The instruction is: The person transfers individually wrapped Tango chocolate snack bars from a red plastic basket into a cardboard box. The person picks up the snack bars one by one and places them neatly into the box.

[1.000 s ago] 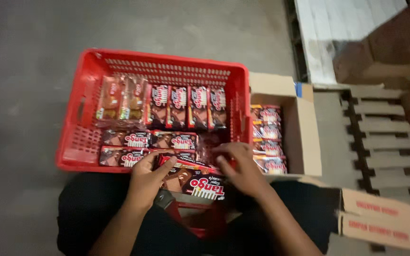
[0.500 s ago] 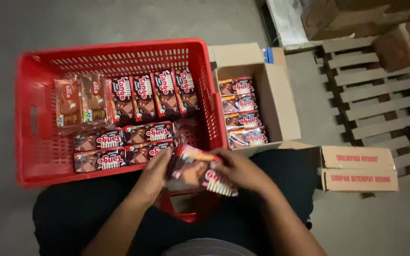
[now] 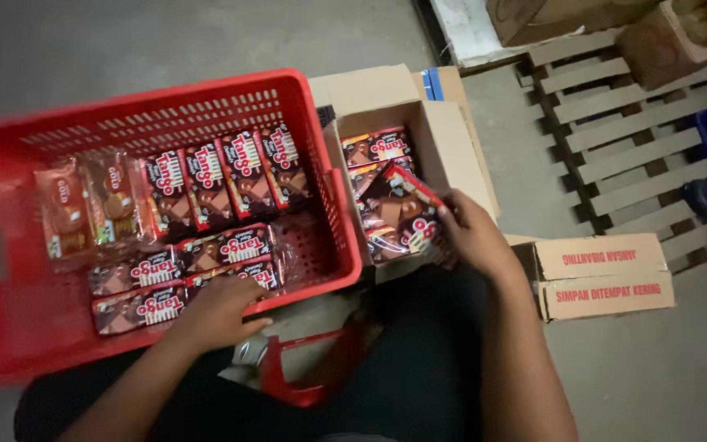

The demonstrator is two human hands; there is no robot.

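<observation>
Tilted brown-red snack packs over open carton.

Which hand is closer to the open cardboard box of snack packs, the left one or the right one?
Right. The right hand holds a snack pack directly at the cardboard box; the left hand rests on packs inside the red basket, apart from the box.

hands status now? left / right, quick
Left hand: palm down on the wafer packets in the red basket, grip unclear.
Right hand: closed on a packet over the cardboard box.

Red-brown snack packets fill the crate and open carton.
</observation>
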